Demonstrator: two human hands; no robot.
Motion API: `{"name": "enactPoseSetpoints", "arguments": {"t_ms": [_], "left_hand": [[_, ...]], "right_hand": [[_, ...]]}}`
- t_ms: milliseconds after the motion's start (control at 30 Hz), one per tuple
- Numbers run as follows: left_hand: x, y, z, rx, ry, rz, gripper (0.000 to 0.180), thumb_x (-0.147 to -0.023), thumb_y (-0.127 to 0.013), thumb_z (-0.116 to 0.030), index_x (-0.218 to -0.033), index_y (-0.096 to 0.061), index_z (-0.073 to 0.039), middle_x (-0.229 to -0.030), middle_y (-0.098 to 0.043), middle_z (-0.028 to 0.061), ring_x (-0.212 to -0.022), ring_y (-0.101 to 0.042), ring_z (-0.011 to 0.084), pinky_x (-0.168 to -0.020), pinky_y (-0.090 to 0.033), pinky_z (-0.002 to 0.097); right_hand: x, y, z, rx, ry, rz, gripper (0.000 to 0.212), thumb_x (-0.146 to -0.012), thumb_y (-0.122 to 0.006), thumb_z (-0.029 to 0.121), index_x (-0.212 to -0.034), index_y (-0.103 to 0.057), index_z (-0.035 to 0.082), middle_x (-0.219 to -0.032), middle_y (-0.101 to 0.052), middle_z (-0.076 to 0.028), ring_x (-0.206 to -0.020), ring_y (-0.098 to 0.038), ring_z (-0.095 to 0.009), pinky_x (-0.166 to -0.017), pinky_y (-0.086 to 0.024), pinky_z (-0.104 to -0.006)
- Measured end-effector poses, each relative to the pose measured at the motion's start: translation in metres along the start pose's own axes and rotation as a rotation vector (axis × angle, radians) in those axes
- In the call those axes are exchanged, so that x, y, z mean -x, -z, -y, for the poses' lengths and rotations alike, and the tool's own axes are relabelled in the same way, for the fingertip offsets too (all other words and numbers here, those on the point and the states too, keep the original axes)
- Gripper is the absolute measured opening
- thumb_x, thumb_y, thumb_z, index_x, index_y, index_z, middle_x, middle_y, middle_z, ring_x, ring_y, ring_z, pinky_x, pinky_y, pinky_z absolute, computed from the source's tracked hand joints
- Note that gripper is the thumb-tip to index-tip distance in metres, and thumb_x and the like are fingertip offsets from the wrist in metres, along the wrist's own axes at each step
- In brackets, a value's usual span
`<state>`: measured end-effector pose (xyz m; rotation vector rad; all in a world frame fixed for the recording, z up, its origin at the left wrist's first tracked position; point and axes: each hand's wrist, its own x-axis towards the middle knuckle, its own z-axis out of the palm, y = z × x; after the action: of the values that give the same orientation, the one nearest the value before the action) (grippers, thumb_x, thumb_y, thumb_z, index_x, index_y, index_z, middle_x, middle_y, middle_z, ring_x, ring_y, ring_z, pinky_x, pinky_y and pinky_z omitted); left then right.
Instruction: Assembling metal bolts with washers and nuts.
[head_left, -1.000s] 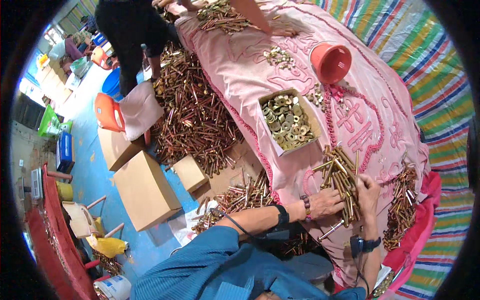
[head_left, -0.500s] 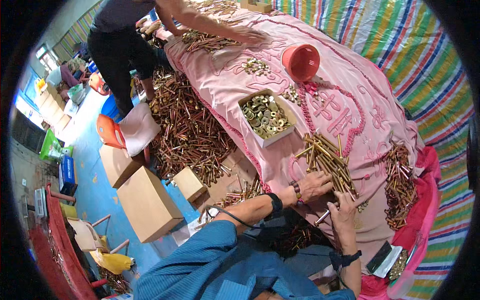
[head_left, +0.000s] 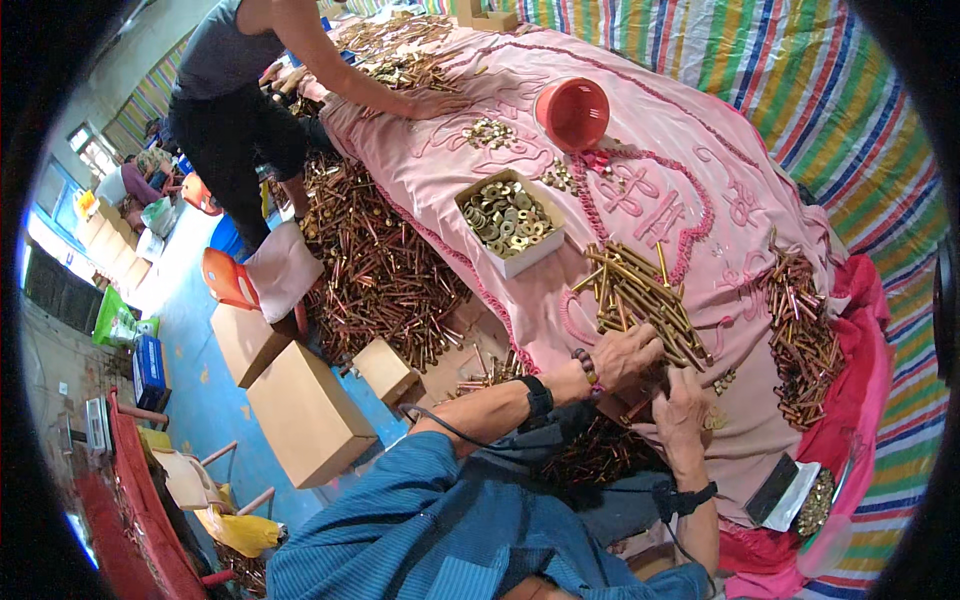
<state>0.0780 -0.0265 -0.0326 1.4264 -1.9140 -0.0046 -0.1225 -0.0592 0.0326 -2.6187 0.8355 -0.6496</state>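
On the pink cloth (head_left: 735,400) lies a loose heap of long brass-coloured bolts (head_left: 640,295). My left hand (head_left: 625,358), with a beaded bracelet at the wrist, is at the near edge of this heap. Its fingers are curled closed, and what they hold is hidden. Close beside it my right hand (head_left: 682,410) is closed on a bolt (head_left: 637,410), whose shaft points toward the lower left. A few small nuts (head_left: 724,381) lie just right of my right hand. Beyond the heap stands a white box of washers (head_left: 510,262).
A red bucket (head_left: 572,113) and scattered nuts (head_left: 490,133) sit farther back. More bolts (head_left: 800,340) lie at right, and a large bolt pile (head_left: 380,270) at left. Cartons (head_left: 310,415) stand on the blue floor. A co-worker (head_left: 235,100) leans over the cloth's far end.
My hands have drawn closer together, and the bolt in my right hand now shows less. The view has shifted slightly. The co-worker's hand has moved left over the cloth.
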Motion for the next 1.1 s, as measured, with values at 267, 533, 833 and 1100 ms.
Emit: {"name": "enactPoseSetpoints", "arguments": {"t_ms": [267,533,833,1100], "left_hand": [[-0.011,-0.013,0.002,0.023,0.057,0.063,0.032,-0.085,-0.059,-0.008,-0.117,-0.053,-0.006,-0.101,-0.050,0.0155,-0.075,-0.063,0.0354,-0.062,-0.053,0.0409],[-0.025,-0.028,-0.007,0.318,0.483,-0.127,0.021,-0.101,-0.063,-0.019,-0.112,-0.054,-0.004,-0.085,-0.064,0.0221,-0.082,-0.066,0.0440,-0.067,-0.049,0.0515],[-0.019,-0.001,-0.036,0.646,0.599,-0.344,0.020,-0.101,-0.064,-0.018,-0.104,-0.052,-0.003,-0.073,-0.062,0.0130,-0.062,-0.062,0.0291,-0.059,-0.048,0.0398],[0.018,-0.020,-0.038,0.640,0.621,-0.214,0.021,-0.104,-0.060,-0.021,-0.106,-0.057,-0.001,-0.087,-0.068,0.0166,-0.078,-0.067,0.0314,-0.070,-0.052,0.0413]], "right_hand": [[0.010,-0.005,-0.001,0.013,-0.111,0.120,0.021,-0.085,-0.065,0.013,-0.097,-0.053,-0.001,-0.094,-0.054,-0.025,-0.086,-0.057,-0.048,-0.073,-0.045,-0.0558],[0.006,-0.034,-0.006,-0.142,-0.340,-0.054,0.035,-0.080,-0.067,0.007,-0.112,-0.058,-0.002,-0.103,-0.060,-0.028,-0.090,-0.061,-0.048,-0.077,-0.049,-0.0535],[-0.003,-0.037,-0.040,-0.637,-0.569,-0.180,0.049,-0.083,-0.061,0.004,-0.131,-0.059,-0.005,-0.109,-0.068,-0.013,-0.099,-0.065,-0.018,-0.080,-0.054,-0.0297],[0.001,-0.022,-0.047,-0.969,-0.658,-0.092,0.041,-0.091,-0.064,0.010,-0.130,-0.063,-0.004,-0.095,-0.066,-0.004,-0.065,-0.059,-0.007,-0.054,-0.049,-0.0204]]}}
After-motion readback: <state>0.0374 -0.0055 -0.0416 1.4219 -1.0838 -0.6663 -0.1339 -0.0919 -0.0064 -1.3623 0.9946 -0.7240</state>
